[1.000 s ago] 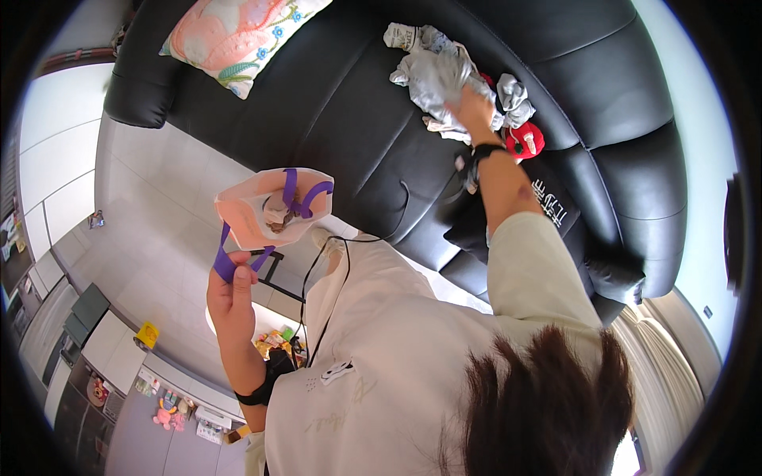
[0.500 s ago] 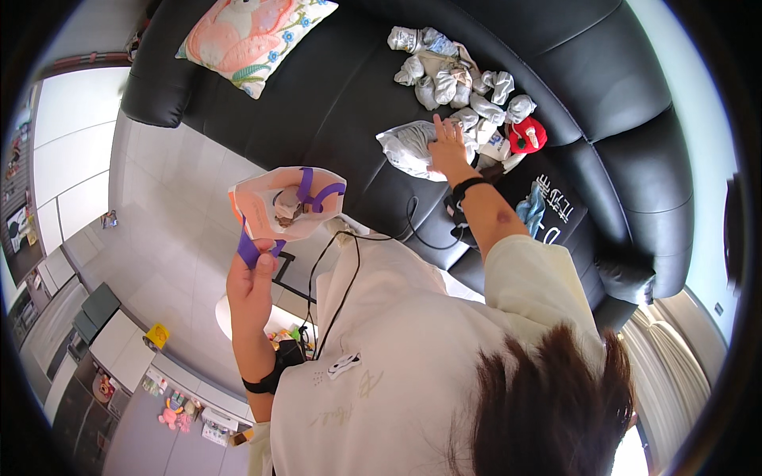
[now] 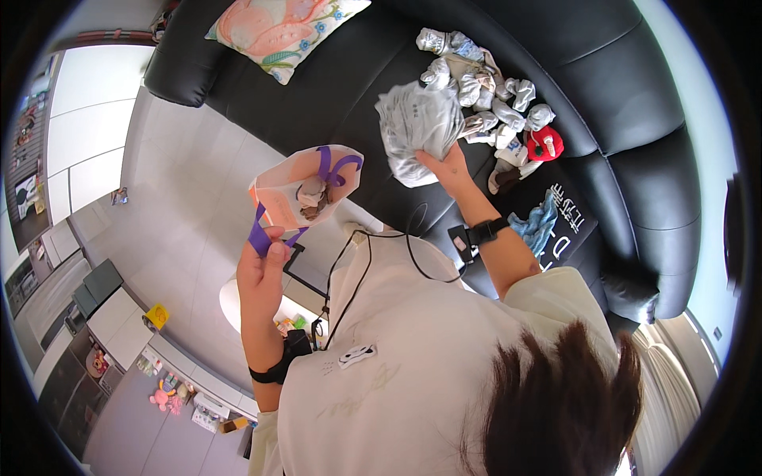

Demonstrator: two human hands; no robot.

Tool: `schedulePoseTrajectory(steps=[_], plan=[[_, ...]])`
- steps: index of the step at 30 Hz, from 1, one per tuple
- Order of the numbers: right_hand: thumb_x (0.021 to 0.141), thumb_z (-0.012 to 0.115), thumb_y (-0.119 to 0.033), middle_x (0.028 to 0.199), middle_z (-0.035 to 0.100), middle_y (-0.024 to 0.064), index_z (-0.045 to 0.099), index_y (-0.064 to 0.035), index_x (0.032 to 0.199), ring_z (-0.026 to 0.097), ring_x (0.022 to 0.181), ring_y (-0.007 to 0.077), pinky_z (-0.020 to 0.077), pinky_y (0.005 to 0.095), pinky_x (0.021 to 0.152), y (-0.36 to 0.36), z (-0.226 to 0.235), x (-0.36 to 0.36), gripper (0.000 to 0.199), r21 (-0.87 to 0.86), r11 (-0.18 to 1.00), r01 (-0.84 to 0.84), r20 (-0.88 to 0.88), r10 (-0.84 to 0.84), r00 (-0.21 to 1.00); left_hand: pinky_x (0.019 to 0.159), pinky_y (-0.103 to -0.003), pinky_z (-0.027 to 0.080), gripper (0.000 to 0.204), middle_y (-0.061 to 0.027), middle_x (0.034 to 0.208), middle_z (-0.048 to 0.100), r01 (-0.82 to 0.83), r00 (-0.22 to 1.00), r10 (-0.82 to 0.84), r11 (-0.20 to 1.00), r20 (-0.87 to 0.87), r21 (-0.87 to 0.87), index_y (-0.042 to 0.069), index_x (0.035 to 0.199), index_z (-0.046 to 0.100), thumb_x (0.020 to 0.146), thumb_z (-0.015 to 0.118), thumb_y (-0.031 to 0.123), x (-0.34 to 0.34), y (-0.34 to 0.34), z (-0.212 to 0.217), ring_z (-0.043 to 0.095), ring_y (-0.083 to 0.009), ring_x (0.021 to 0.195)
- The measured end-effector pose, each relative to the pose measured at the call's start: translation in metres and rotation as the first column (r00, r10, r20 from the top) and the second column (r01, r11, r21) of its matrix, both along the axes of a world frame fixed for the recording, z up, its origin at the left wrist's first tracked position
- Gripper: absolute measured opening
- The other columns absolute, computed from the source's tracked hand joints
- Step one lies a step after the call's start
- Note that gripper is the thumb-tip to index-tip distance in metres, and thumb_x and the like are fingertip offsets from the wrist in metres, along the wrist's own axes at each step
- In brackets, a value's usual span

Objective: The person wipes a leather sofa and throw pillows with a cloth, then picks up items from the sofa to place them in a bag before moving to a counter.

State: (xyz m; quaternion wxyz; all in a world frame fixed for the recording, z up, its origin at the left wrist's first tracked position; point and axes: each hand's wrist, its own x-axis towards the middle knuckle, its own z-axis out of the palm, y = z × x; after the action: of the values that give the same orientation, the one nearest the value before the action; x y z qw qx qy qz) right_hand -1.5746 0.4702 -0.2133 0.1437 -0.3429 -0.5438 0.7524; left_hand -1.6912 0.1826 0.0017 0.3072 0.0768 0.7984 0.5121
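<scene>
My left hand (image 3: 263, 266) grips the purple ribbon handle (image 3: 258, 238) of a white and orange gift bag (image 3: 274, 205). The bag's mouth faces up, and small white and brown balled pieces (image 3: 313, 197) lie inside. My right hand (image 3: 446, 170) is closed on a crumpled grey-white plastic bag (image 3: 414, 127), held over the black sofa; what it contains is hard to make out. Beyond it lies a pile of white and grey balled-up socks (image 3: 502, 115), with a red piece (image 3: 546, 143) at its right end.
The black sofa (image 3: 317, 99) curves around the far and right sides. A floral cushion (image 3: 290, 32) sits at its left end. Blue cloth (image 3: 536, 226) lies beside a black cushion with white lettering (image 3: 567, 234). A black cable (image 3: 369, 254) hangs across my front.
My right hand has taken hold of the grey-white plastic bag and raised it off the sofa, away from the socks. My left hand still holds the gift bag by its ribbon.
</scene>
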Motion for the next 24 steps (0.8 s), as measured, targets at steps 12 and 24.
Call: schedulePoseTrajectory(steps=[12, 24], plan=[[0.07, 0.068, -0.025, 0.114, 0.056, 0.0148, 0.056, -0.0069, 0.11, 0.054, 0.104, 0.0309, 0.0441, 0.0413, 0.088, -0.095, -0.005, -0.054, 0.045, 0.883, 0.141, -0.447, 0.243, 0.677, 0.695, 0.071, -0.024, 0.043, 0.027, -0.0047, 0.088, 0.054, -0.008, 0.979, 0.04, 0.988, -0.202, 0.155, -0.001, 0.112, 0.053, 0.093, 0.053, 0.019, -0.004, 0.009, 0.028, 0.051, -0.0109, 0.077], [0.081, 0.057, -0.022, 0.079, 0.062, 0.011, 0.061, -0.0091, 0.087, 0.061, 0.074, 0.0292, 0.0491, 0.0371, 0.065, -0.008, -0.025, 0.011, 0.015, 0.462, 0.734, -0.497, 0.373, 0.348, 0.86, 0.068, -0.022, 0.04, 0.028, -0.0043, 0.09, 0.053, -0.117, 0.969, 0.131, 0.99, -0.21, 0.078, -0.001, 0.116, 0.053, 0.093, 0.051, 0.016, -0.012, -0.013, 0.014, 0.047, -0.0088, 0.071]])
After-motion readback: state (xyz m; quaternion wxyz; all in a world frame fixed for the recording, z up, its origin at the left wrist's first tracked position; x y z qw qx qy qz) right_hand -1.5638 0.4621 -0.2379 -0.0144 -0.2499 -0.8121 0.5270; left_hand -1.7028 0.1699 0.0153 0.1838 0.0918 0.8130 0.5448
